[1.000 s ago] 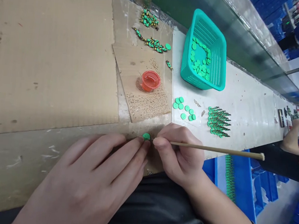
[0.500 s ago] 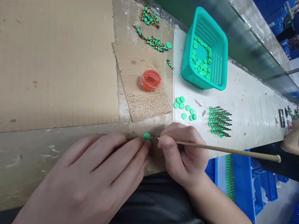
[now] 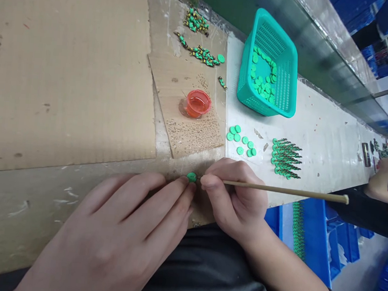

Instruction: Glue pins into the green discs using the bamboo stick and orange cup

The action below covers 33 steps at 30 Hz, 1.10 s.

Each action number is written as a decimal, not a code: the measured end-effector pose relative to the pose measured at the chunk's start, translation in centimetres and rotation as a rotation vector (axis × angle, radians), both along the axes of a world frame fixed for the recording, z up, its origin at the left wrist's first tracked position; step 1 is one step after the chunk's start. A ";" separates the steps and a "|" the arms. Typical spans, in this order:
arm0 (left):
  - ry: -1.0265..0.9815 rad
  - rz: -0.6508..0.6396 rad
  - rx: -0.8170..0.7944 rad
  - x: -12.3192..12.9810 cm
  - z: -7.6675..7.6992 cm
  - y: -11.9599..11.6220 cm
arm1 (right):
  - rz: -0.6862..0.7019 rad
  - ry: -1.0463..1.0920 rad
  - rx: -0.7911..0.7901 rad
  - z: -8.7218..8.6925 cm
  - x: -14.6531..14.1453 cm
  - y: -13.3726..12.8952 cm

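- the left hand (image 3: 119, 242) is laid flat on the surface (image 3: 24, 213), fingers stretched forward and close together; a green disc (image 3: 191, 177) is pinned down under two fingertips (image 3: 186, 184).
- a thin stick (image 3: 284, 191) is pinched in the right hand (image 3: 238, 203) between thumb and curled fingers; its tip is brought to the disc, just beside the left fingertips, though whether it touches cannot be told. its far end points out to the right.
- the disc is found between the two hands, at the near edge of the surface.
- just beyond the right hand, loose discs (image 3: 240, 140) are scattered, with a row of green parts (image 3: 285, 158) beside them to the right.
- further ahead, a teal basket (image 3: 284, 58) with more discs in it is seen.
- ahead of the left fingertips, a red cup (image 3: 197, 103) is set on cardboard (image 3: 182, 82).
- far right, another person's hand (image 3: 379, 178) is seen at the surface edge.
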<state>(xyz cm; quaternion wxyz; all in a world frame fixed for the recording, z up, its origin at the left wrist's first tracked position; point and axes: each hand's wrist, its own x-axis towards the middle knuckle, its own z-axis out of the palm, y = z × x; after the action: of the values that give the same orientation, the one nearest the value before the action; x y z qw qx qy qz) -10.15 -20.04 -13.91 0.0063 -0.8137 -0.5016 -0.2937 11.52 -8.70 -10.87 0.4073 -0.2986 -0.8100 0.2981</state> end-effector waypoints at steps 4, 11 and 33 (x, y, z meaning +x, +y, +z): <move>-0.003 0.009 -0.004 0.0 -0.1 0.1 | 0.007 -0.027 -0.002 0.1 0.0 0.0; 0.023 0.015 -0.005 0.0 -0.1 0.0 | -0.023 0.029 0.020 -0.1 0.0 0.0; -0.011 0.017 -0.012 0.0 -0.4 -0.3 | 0.026 -0.011 -0.022 0.1 0.2 0.0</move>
<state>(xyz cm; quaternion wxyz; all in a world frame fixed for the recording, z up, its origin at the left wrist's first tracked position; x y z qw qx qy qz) -10.16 -20.36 -14.34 0.0009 -0.8079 -0.5102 -0.2951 11.71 -8.74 -10.82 0.3956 -0.2944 -0.8126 0.3106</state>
